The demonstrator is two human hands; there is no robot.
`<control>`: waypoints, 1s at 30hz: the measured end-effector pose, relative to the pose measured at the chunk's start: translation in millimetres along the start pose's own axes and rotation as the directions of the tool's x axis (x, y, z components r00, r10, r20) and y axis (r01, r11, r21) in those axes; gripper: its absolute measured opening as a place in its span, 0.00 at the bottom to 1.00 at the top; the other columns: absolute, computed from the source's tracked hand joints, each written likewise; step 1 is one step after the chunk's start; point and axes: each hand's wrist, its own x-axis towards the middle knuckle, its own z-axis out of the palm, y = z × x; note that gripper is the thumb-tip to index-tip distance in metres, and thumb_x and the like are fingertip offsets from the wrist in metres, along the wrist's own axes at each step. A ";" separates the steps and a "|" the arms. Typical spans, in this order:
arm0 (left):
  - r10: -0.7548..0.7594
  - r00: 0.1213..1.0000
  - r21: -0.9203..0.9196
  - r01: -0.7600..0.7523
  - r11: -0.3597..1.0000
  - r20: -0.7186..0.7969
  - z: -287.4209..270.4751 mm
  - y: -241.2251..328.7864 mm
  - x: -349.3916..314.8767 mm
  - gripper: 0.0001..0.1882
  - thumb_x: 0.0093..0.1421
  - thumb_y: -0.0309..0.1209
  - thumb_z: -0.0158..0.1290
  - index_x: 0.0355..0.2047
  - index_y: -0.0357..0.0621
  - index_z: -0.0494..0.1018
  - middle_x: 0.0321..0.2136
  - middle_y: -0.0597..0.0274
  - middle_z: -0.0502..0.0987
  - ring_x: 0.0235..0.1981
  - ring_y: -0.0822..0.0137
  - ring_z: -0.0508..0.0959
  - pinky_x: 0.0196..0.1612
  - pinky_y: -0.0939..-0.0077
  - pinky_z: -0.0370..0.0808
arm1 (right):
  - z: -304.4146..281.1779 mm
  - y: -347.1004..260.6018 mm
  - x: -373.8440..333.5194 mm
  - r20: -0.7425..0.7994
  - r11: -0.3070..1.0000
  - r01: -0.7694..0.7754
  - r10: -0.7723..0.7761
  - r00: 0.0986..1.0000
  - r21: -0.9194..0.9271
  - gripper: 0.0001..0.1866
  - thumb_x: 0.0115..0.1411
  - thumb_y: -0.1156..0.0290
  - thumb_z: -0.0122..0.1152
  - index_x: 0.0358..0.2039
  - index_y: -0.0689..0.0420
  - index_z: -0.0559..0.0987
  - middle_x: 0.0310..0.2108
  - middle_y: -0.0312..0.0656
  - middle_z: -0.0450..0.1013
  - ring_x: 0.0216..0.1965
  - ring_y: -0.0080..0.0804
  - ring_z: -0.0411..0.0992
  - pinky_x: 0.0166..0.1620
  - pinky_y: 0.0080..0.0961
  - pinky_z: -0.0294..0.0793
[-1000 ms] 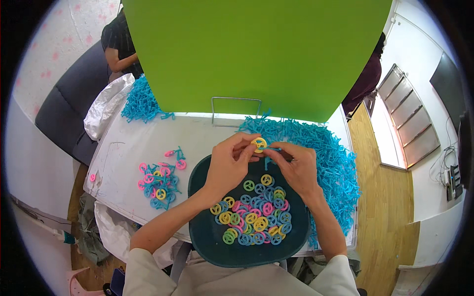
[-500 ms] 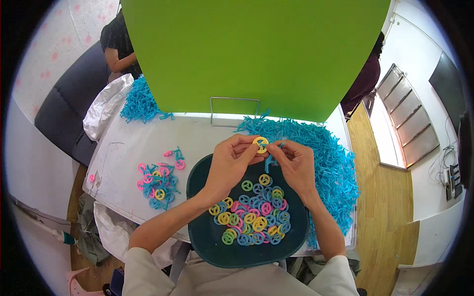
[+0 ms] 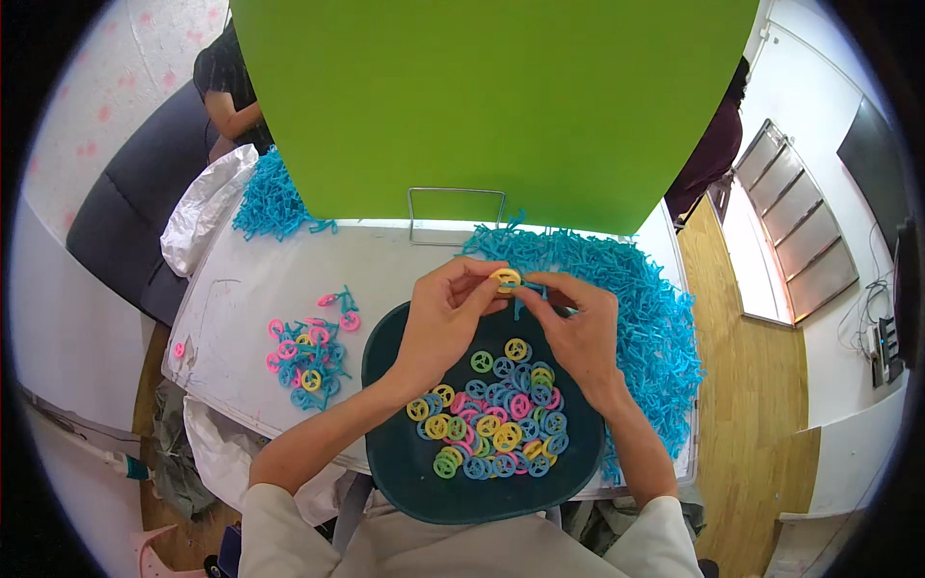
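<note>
Above the far rim of the dark teal tray (image 3: 385,453), both of the person's hands meet over one small piece. The left hand (image 3: 443,323) has its fingers pinched together on a yellow wheel (image 3: 505,280), held up clear of the tray, and the right hand (image 3: 573,332) comes in from the other side with its fingertips closed on a thin blue stick piece (image 3: 525,301) that sits right against the wheel; whether the stick is already pushed into the wheel's hub I cannot tell. Below the hands the tray holds a loose heap of little wheels (image 3: 491,424) in yellow, pink, blue and green, lying flat and overlapping, mostly toward the near half. To the person's right, a thick pile of blue stick pieces (image 3: 655,318) spreads across the white table (image 3: 260,279) from behind the hands down along the tray's edge. On the left of the table lies a smaller cluster of assembled pieces (image 3: 306,354), wheels joined to blue sticks, well apart from the tray. A green board (image 3: 491,106) stands upright at the back of the table, with a wire stand (image 3: 455,214) at its foot. A second blue heap (image 3: 275,202) lies at the far left corner, next to a white plastic bag (image 3: 202,217), and another person (image 3: 226,91) sits beyond it.
</note>
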 end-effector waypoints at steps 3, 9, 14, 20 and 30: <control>0.116 0.993 0.096 -0.118 0.988 0.031 -1.6 -2.5 -0.9 0.09 0.65 0.22 0.45 0.43 0.33 0.71 0.39 0.58 0.77 0.41 0.70 0.78 0.45 0.76 0.78 | -2.1 -2.6 0.3 0.010 0.997 0.077 -0.077 0.997 0.004 0.09 0.53 0.75 0.67 0.36 0.60 0.82 0.23 0.39 0.77 0.23 0.19 0.73 0.27 0.17 0.71; 0.209 0.978 0.079 -0.209 0.975 0.014 -5.3 8.6 2.1 0.08 0.66 0.22 0.44 0.43 0.34 0.70 0.39 0.57 0.76 0.42 0.69 0.77 0.45 0.74 0.79 | -15.8 -4.1 5.1 0.226 0.950 -0.071 0.001 0.974 0.304 0.14 0.54 0.81 0.62 0.42 0.59 0.79 0.31 0.41 0.76 0.31 0.24 0.77 0.34 0.21 0.74; 0.122 0.992 -0.016 -0.122 0.992 0.043 -8.4 10.2 3.2 0.08 0.66 0.23 0.45 0.44 0.35 0.68 0.40 0.57 0.76 0.43 0.69 0.76 0.47 0.73 0.78 | -24.3 -16.4 10.2 0.334 0.933 -0.100 -0.023 0.942 0.346 0.18 0.52 0.84 0.62 0.44 0.55 0.78 0.40 0.42 0.71 0.37 0.31 0.76 0.41 0.24 0.75; 0.116 0.983 0.019 -0.120 0.993 0.139 -6.4 2.9 7.0 0.08 0.66 0.23 0.44 0.45 0.39 0.68 0.40 0.57 0.76 0.42 0.71 0.76 0.42 0.76 0.77 | -24.4 -10.2 8.9 0.286 0.823 0.559 -0.513 0.809 -0.103 0.16 0.48 0.82 0.66 0.37 0.51 0.82 0.39 0.40 0.72 0.33 0.33 0.75 0.39 0.26 0.76; -0.121 0.748 0.752 -0.620 0.224 0.653 0.1 -52.9 8.1 0.22 0.46 0.22 0.57 0.44 0.41 0.71 0.39 0.50 0.70 0.41 0.50 0.75 0.37 0.59 0.77 | -27.8 7.5 16.6 0.066 0.965 0.071 -0.090 0.994 0.253 0.07 0.54 0.81 0.63 0.34 0.63 0.78 0.44 0.43 0.73 0.38 0.25 0.74 0.41 0.19 0.74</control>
